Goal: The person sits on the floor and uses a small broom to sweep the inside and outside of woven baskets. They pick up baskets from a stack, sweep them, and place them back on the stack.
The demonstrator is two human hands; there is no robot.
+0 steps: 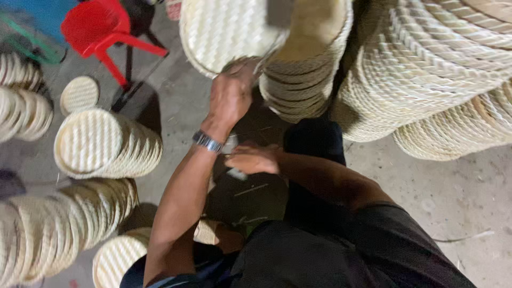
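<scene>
We are gripping the rim of a round woven tray (226, 32) with our left hand (229, 98), fingers clenched on its lower edge, as it is leaning against a tall stack of trays (304, 80) near the floor's (416, 181) far edge. Our right hand (255, 159) is resting lower, half curled over something small and pale we cannot make out. We are judging that a firm rim grip and a steady, level lift keep the stack from toppling.
</scene>
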